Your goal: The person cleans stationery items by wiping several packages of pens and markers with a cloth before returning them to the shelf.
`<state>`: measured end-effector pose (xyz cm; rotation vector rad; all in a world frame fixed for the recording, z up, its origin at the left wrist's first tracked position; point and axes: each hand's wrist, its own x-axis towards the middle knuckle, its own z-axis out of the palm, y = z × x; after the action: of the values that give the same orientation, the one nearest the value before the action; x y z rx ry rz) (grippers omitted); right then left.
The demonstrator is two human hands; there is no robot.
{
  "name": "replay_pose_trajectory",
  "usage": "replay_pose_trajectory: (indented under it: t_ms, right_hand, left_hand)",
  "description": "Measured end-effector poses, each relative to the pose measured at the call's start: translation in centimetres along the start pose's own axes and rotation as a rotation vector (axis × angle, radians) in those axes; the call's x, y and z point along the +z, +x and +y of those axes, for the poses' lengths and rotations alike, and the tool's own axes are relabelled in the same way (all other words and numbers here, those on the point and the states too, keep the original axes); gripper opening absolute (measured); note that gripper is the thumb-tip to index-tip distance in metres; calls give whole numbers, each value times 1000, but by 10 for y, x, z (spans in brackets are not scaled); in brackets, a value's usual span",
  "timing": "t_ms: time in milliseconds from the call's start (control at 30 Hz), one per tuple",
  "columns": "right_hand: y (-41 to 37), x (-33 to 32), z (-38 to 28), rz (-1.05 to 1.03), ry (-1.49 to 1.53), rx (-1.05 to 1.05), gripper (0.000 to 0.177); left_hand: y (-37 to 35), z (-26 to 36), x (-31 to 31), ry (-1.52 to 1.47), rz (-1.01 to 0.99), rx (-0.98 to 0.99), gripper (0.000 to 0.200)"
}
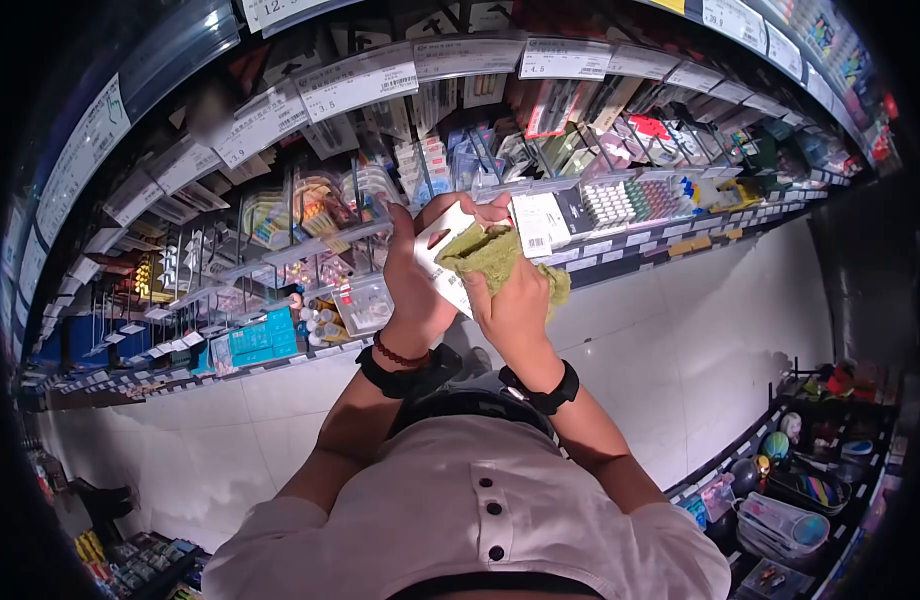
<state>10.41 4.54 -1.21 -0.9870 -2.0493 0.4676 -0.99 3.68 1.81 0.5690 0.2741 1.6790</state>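
Note:
In front of my chest, my left hand (420, 285) is closed on a white hang-card packet (443, 278) with a punched slot and small print. Its thumb lies along the near edge, and the fingers curl behind the card's top. My right hand (518, 312) grips a fuzzy olive-green cloth (483, 252) and presses it against the face of the packet. A loose end of the cloth hangs past the right side of that hand. Part of the packet is hidden under the cloth.
A long store shelf (625, 252) with price labels curves across the front. It carries bins of coloured pens (630, 203), a white barcoded package (537, 224), a turquoise box (263, 341) and bottles (323, 325). Pale floor tiles (640, 370) lie below; another stocked shelf (780, 500) stands behind right.

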Motion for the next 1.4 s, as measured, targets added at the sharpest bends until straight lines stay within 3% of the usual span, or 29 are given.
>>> replay_pose_trajectory:
  t_ms: [33, 67, 233, 300, 333, 433, 467, 567, 600, 667, 700, 733, 767, 833, 900, 967, 1100, 1133, 1200, 1267, 1333, 1400]
  right_hand:
    - [-3, 1, 4, -71, -8, 40, 53]
    - [-6, 6, 10, 52, 0, -43, 42]
    - [-22, 5, 24, -35, 64, 49, 29]
    - [-21, 7, 22, -56, 188, 148, 30]
    - [-18, 7, 21, -86, 263, 228, 32]
    - [-20, 18, 18, -136, 507, 381, 38]
    - [-22, 23, 19, -146, 591, 415, 40]
    - [-28, 47, 50, -268, 560, 513, 40]
    - [-19, 36, 56, -353, 528, 695, 42]
    - [-24, 39, 112, -207, 644, 979, 41]
    - [-29, 46, 150, -28, 574, 1023, 45]
    - [-32, 51, 161, -39, 497, 1009, 41]
    - [-51, 53, 236, 96, 455, 1132, 35]
    - [-60, 52, 281, 136, 483, 1242, 33]
    - [-62, 57, 308, 102, 395, 1321, 35]
    - [-62, 69, 324, 118, 510, 1362, 39]
    - [-59, 105, 357, 186, 662, 1350, 45]
    - [-58, 113, 368, 158, 622, 1375, 49]
    - [-58, 126, 382, 98, 522, 1345, 47]
    - [-57, 128, 387, 19, 367, 1349, 46]
    - [-60, 129, 390, 22, 394, 1351, 46]
    - [-61, 130, 395, -10, 354, 1382, 44]
  left_hand:
    - [0, 3, -4, -24, -29, -2, 64]
    - [-1, 7, -6, -48, -58, -5, 64]
    - [-4, 27, -12, 17, -25, 52, 66]
    - [-8, 23, 3, 212, 80, 97, 71]
    - [-7, 20, 9, 371, 43, 164, 80]
    - [-12, 8, 4, 736, 83, 318, 82]
    - [-10, 7, -9, 698, 51, 389, 77]
    - [-15, 6, -8, 590, 253, 521, 66]
    - [-15, 12, -14, 634, 367, 630, 57]
    - [-13, 36, -29, 786, 611, 789, 42]
    - [-9, 46, -33, 895, 747, 841, 36]
    - [-7, 46, -28, 933, 788, 871, 30]
    - [-2, 55, -31, 1098, 797, 880, 29]
    - [16, 86, -46, 1430, 810, 886, 28]
    - [29, 96, -52, 1569, 847, 989, 31]
    - [40, 103, -48, 1747, 886, 1041, 34]
    - [60, 111, -70, 2171, 634, 1175, 35]
    - [64, 111, -71, 2078, 657, 1151, 36]
    - [78, 118, -117, 1415, 586, 1121, 35]
    - [82, 126, -122, 1403, 592, 1027, 36]
    - [84, 129, -123, 1339, 571, 945, 37]
    - [83, 127, -110, 1455, 599, 954, 38]
